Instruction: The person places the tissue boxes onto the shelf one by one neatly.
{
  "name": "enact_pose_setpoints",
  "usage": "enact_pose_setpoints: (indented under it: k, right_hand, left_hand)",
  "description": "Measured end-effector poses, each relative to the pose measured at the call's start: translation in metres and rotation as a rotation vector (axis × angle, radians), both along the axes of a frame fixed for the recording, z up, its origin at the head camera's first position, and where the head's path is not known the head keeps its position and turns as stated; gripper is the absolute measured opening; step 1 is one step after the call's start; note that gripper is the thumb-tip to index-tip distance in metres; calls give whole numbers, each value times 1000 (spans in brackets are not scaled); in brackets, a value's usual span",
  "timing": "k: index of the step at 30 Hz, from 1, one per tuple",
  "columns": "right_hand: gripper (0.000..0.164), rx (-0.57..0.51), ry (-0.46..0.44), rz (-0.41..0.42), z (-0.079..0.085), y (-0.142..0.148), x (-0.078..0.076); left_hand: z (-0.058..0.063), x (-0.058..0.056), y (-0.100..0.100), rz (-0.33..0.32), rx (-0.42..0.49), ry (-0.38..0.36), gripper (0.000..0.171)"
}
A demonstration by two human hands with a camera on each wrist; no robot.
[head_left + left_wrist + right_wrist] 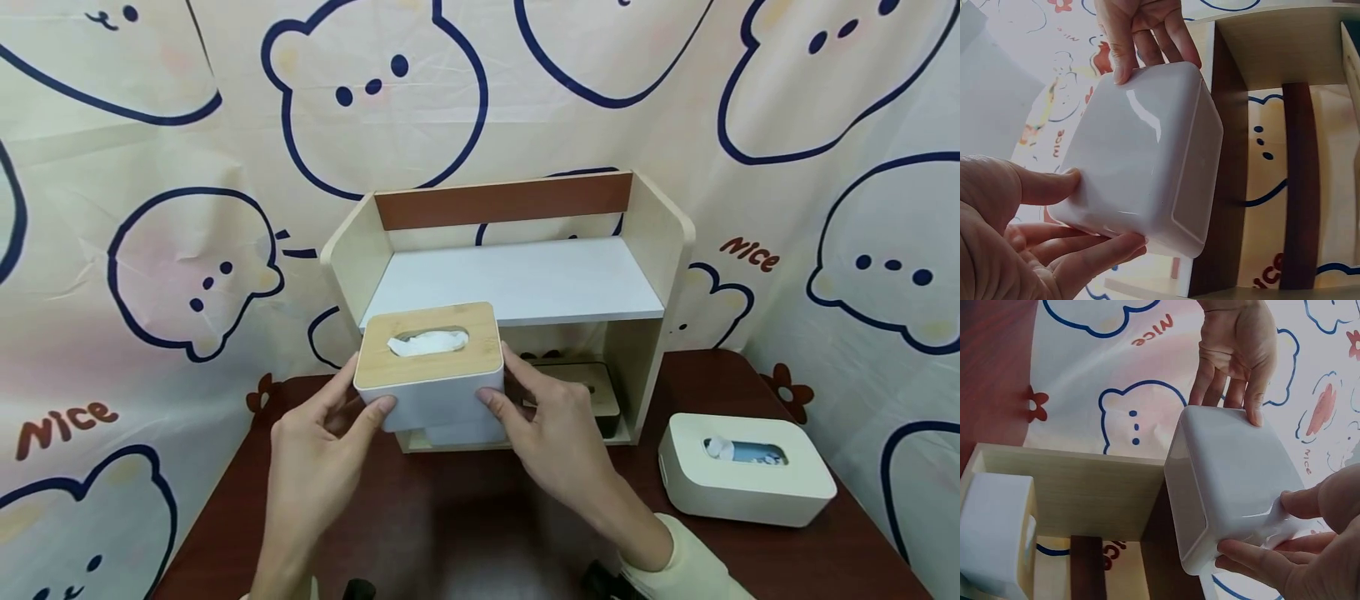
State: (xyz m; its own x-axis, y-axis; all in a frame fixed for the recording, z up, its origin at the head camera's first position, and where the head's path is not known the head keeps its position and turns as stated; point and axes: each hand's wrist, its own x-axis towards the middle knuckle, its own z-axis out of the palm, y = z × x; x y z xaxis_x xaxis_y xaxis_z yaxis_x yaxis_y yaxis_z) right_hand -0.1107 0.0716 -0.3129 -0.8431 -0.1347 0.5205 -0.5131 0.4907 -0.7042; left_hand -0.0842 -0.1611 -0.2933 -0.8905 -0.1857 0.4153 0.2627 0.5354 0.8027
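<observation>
Both hands hold a white tissue box [438, 406] with a light wooden lid [375, 367] and a white tissue showing in its oval slot. My left hand [318, 454] grips its left end, thumb on the front face. The right hand [558, 429] grips the opposite end, its thumb also on the front. In the head view the box is raised in front of a two-tier shelf [517, 283], overlapping the edge of the white upper board. From the left wrist, the box's glossy white side [1129, 144] faces the camera between the left hand [1041, 231] and right hand [1147, 31].
A second wooden-lidded tissue box [600, 392] sits at the right of the shelf's lower tier, partly behind the right hand. A cream tissue box [742, 471] with a blue packet inside stands on the dark table [465, 508] at the right. Bear-patterned cloth [187, 275] hangs behind.
</observation>
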Motion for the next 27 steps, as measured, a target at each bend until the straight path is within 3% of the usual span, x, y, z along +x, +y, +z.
enact_pose_setpoints:
  k: [8, 19, 27]
  right_hand:
    - [60, 34, 42, 11, 19, 4, -9]
    - [63, 70, 33, 24, 52, 5, -23]
    - [61, 50, -2, 11, 62, 2, -41]
  left_hand:
    - [18, -9, -1, -38, -17, -1, 61]
    - [43, -25, -4, -77, -20, 18, 64]
    - [53, -47, 0, -109, 45, 22, 60]
